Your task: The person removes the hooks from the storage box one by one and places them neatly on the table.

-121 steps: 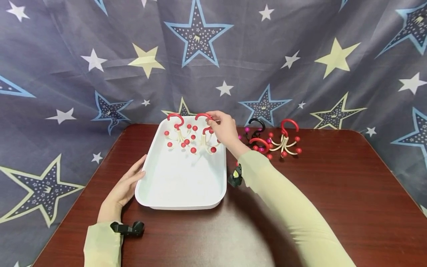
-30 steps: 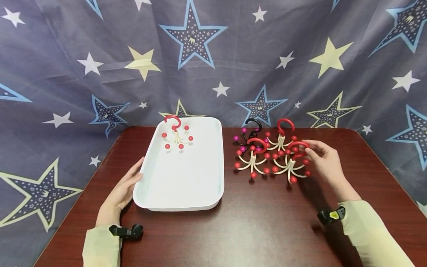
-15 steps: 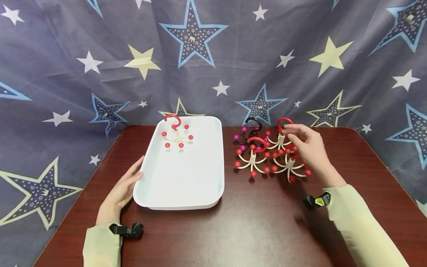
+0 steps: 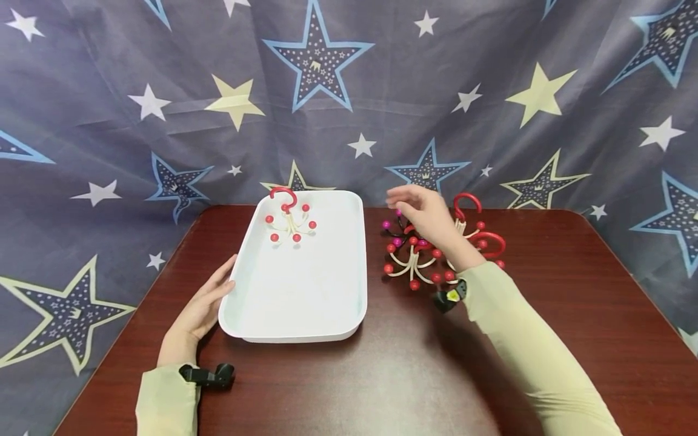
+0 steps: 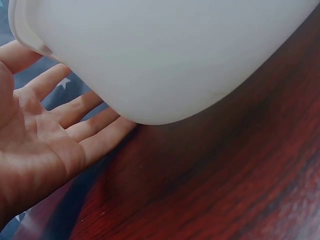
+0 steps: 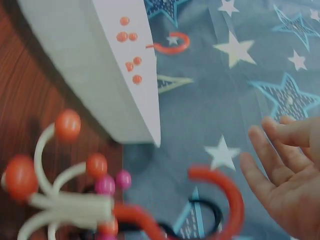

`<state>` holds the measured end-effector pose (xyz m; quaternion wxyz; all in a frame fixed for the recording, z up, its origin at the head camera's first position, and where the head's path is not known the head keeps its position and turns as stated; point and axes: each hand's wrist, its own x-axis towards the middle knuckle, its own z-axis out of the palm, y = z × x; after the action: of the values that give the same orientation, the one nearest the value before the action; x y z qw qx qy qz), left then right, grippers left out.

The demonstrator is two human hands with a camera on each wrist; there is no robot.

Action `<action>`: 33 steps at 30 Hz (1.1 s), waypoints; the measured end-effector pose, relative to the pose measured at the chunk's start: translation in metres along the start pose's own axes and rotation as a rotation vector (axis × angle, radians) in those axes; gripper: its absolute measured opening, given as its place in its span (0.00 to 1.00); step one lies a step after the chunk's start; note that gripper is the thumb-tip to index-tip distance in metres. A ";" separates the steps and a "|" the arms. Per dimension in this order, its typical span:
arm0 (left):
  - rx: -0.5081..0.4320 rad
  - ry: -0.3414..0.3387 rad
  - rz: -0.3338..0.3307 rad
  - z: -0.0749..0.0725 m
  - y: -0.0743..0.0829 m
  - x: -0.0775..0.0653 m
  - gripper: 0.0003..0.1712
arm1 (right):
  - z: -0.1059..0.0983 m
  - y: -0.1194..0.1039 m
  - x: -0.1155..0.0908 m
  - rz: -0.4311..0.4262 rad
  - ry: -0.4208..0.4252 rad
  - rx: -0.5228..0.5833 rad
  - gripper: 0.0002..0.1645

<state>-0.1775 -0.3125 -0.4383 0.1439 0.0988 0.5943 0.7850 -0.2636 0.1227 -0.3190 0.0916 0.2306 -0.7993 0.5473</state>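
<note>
My left hand [image 4: 199, 303] rests against the left side of a white tray [image 4: 294, 303], thumb at the rim, fingers straight along the outer wall in the left wrist view. Inside the tray, at its far left, stands a cream claw hanger [image 4: 289, 223] with a red hook and red ball tips. My right hand [image 4: 428, 215], empty with loosely bent fingers, hovers over a black claw hanger [image 4: 386, 224] with magenta balls, hiding its hook. Just in front stands a red-hooked claw hanger [image 4: 414, 260], which looms large in the right wrist view.
Two more red-hooked hangers stand to the right, the back one [image 4: 469, 198] and the front one [image 4: 496, 239], partly covered by my right forearm. The dark red wooden table [image 4: 349, 387] ends at a star-patterned cloth [image 4: 349, 121] behind.
My right hand lifted a red-hooked hanger from the tray and set it on the table at the right. It let go, then moved left over the black hanger. The left hand stayed at the tray.
</note>
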 end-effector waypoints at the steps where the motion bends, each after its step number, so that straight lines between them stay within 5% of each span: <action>1: 0.003 0.002 0.000 0.000 0.000 0.000 0.32 | 0.006 -0.001 0.004 -0.002 -0.010 0.011 0.14; 7: 0.024 0.003 0.006 0.000 0.004 0.002 0.33 | 0.043 -0.007 0.028 0.011 -0.038 0.018 0.12; 24: 0.029 0.006 0.002 -0.003 0.004 -0.001 0.33 | 0.139 -0.018 0.076 0.221 -0.112 -0.131 0.16; 33: 0.010 -0.004 -0.003 0.000 0.001 0.000 0.32 | 0.171 -0.006 0.095 0.316 -0.029 -0.163 0.20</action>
<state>-0.1777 -0.3124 -0.4375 0.1457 0.1003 0.5982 0.7816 -0.3259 -0.0615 -0.3425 0.0113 0.1015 -0.8685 0.4850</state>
